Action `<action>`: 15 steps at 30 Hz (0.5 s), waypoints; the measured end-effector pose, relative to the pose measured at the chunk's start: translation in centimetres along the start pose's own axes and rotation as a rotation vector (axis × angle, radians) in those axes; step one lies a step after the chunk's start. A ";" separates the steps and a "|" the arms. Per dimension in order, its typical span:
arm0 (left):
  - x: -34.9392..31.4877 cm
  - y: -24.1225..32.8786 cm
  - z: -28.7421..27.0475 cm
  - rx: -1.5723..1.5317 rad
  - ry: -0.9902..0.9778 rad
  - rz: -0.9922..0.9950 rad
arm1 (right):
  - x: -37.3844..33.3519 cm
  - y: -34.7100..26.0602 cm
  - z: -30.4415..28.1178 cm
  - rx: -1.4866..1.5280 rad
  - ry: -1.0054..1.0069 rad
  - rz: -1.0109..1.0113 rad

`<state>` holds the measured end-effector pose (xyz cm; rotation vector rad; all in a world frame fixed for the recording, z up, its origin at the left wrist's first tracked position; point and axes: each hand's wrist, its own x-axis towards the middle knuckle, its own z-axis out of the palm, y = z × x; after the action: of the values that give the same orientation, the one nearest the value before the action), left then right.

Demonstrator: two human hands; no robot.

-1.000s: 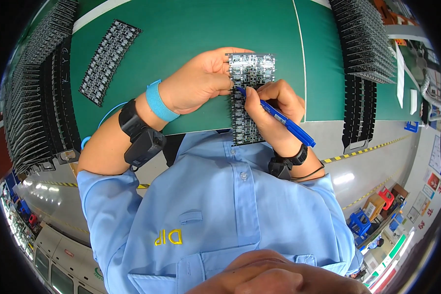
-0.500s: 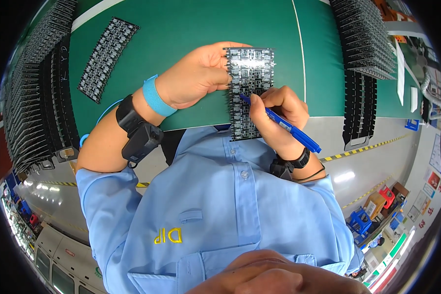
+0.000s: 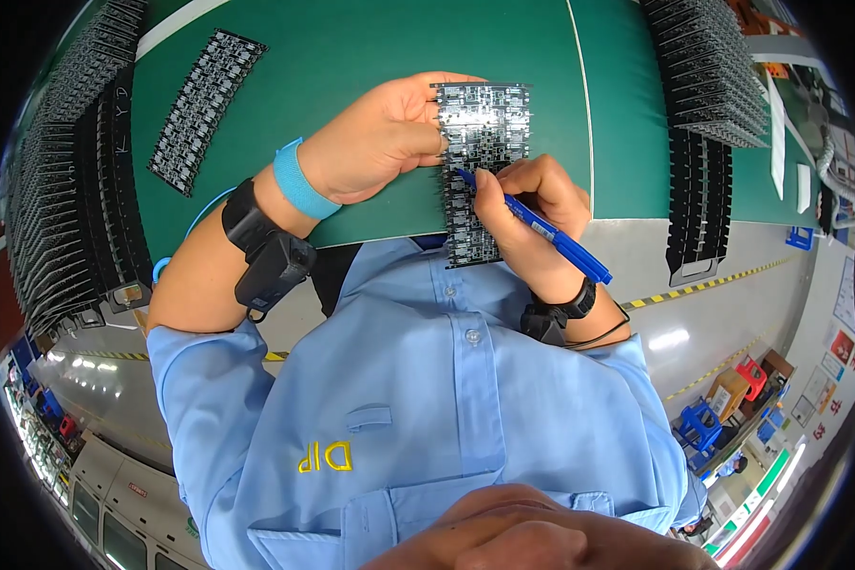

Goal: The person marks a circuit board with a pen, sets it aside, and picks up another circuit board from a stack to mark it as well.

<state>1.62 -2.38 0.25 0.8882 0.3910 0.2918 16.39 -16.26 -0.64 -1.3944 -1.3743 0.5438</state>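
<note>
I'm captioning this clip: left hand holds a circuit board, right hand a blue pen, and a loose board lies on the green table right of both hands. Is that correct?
Not quite: in the head view the loose board lies on the green table left of both the left hand, which holds a circuit board, and the right hand, which holds a blue pen.

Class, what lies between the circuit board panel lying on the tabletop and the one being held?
In the head view, a stretch of green tabletop, then the left hand, lies between the loose circuit board panel and the held circuit board panel.
</note>
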 end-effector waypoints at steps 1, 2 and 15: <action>0.0 0.0 0.0 0.000 -0.002 0.001 | 0.0 0.0 0.0 -0.010 0.001 -0.001; 0.0 -0.1 -0.1 0.000 -0.004 0.002 | 0.0 -0.1 0.0 -0.020 0.001 -0.002; 0.0 0.2 -0.5 0.040 -0.069 -0.015 | -0.4 -0.7 -0.9 0.056 0.005 0.075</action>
<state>1.34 -1.91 0.17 0.9311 0.3407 0.2393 16.77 -17.06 0.13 -1.4054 -1.2971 0.6232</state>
